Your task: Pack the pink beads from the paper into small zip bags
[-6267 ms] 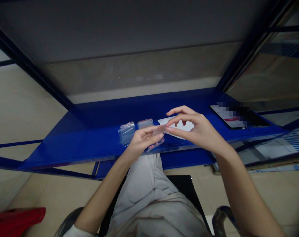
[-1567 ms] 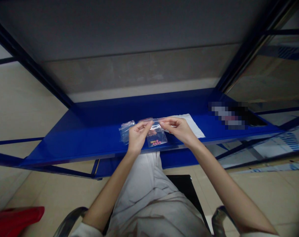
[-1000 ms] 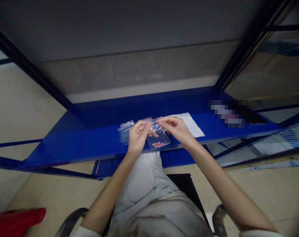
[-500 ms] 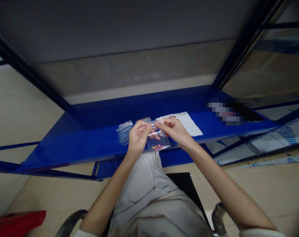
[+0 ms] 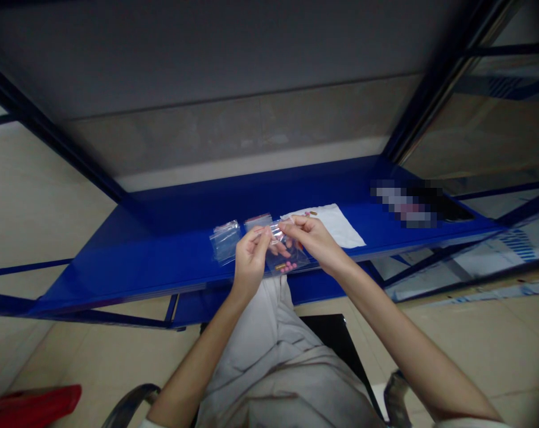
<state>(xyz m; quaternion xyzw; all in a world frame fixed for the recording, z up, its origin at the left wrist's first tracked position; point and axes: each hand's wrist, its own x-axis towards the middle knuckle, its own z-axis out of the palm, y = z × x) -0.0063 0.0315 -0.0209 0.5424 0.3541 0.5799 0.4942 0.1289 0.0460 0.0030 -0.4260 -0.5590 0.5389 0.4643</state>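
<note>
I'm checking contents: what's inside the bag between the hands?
Several pink pills and a brownish capsule lie low in the clear bag. The left hand and right hand hide parts of its top.

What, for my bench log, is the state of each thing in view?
Held bag: pinched at top; open or sealed, unclear
Left hand: pinching the bag
Right hand: pinching the bag
Pink pills: inside the bag, near its bottom
Capsule: inside, beside those pills
Loose bags: lying on the blue shelf
White sheet: spread out, bearing small pills
Pixelated item: too obscured to tell
</note>
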